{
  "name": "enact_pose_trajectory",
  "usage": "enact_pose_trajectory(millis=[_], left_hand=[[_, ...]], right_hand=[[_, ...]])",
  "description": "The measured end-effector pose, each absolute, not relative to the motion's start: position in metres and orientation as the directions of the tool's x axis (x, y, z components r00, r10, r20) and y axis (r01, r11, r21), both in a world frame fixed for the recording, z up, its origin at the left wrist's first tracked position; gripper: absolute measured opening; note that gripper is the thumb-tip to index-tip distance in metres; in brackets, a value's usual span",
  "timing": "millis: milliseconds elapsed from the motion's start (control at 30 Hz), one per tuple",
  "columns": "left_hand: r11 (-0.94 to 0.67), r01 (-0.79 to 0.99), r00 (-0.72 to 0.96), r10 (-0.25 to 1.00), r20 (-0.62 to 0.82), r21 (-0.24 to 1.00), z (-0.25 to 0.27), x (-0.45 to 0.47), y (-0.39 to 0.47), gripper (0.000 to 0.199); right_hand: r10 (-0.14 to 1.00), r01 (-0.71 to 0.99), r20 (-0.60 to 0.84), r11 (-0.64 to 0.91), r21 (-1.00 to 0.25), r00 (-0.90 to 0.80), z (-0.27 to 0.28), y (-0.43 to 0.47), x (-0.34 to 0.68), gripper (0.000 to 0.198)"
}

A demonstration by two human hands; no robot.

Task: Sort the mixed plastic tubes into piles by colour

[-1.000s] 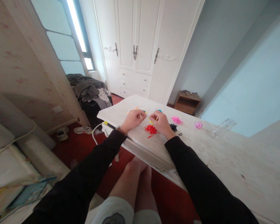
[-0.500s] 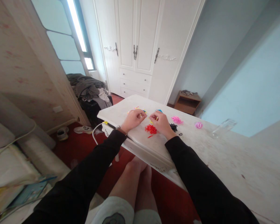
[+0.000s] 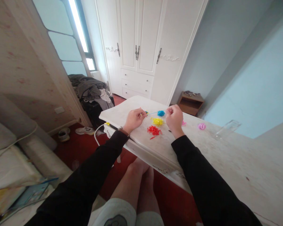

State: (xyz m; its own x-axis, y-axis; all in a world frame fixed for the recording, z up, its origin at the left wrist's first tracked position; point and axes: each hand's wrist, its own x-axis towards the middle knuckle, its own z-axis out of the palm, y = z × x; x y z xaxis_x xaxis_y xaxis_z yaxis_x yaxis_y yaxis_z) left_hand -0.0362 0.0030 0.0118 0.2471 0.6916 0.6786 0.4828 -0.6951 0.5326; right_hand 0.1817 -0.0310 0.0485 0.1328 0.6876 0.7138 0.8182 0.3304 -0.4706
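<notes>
Head view: L hand (image 3: 135,119) is over the counter (image 3: 217,157) nr its L end, thumb & fingertips pressed together, pinching one end of a thin blue strand (image 3: 155,112). R hand (image 3: 174,117) is closer to the far edge, fingers curled in tight, prob. pinching the other end; exact contact is hidden by the fingers. Strand runs btwn the two, outside both grips along its middle, approx. straight, so I'd say it's held under tension, hands apart to keep it stretched.

A small blue-and-yellow bit (image 3: 146,112) shows right at the L fingertips; too small to tell if it's attached.

Piles sit sep. by colour, prob. for quick picking w/o mixing: blue pile (image 3: 160,113) nearest the far edge, yellow pile (image 3: 158,121) mid, red pile (image 3: 154,130) nearest the near edge. Pink pile (image 3: 184,123) is mostly hidden behind R hand; pink bunch (image 3: 202,126) lies farther R, then a clear glass (image 3: 228,128) nr the far edge, apparently out of the way.
</notes>
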Motion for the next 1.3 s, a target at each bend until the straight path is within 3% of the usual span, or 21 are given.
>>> enact_pose_trajectory(millis=[133,200,300,500,667,933,1133,1300], left_hand=[[-0.693,0.505,0.314,0.702,0.639,0.514,0.012,-0.036,0.003,0.015],[-0.683,0.510,0.302,0.711,0.635,0.523,0.013,-0.036,0.003,0.016],[-0.649,0.546,0.250,0.730,0.637,0.529,0.013,-0.037,0.004,0.014],[-0.506,0.713,0.155,0.788,0.595,0.485,0.014,-0.033,0.008,0.016],[-0.434,0.774,0.128,0.821,0.557,0.461,0.013,-0.032,0.013,0.021],[-0.318,0.812,0.082,0.892,0.444,0.489,0.008,-0.031,0.021,0.024],[-0.362,0.824,0.154,0.883,0.443,0.435,0.005,-0.030,0.021,0.027],[-0.443,0.808,0.239,0.849,0.471,0.388,0.003,-0.030,0.022,0.028]], right_hand=[[0.716,0.815,0.698,0.397,-0.423,0.013,0.046,-0.030,0.184,0.015],[0.711,0.817,0.703,0.386,-0.428,0.032,0.045,-0.027,0.187,0.015],[0.723,0.860,0.680,0.264,-0.438,0.124,0.043,-0.022,0.198,0.014],[0.836,0.956,0.525,0.005,-0.293,0.157,0.046,-0.019,0.210,0.015],[0.889,0.973,0.424,-0.087,-0.213,0.172,0.057,-0.011,0.198,0.019],[0.920,0.988,0.364,-0.114,-0.105,0.145,0.072,0.016,0.177,0.025],[0.910,0.995,0.404,-0.097,-0.016,0.095,0.071,0.011,0.177,0.029],[0.868,1.000,0.497,0.013,-0.029,0.003,0.062,-0.013,0.187,0.024]])
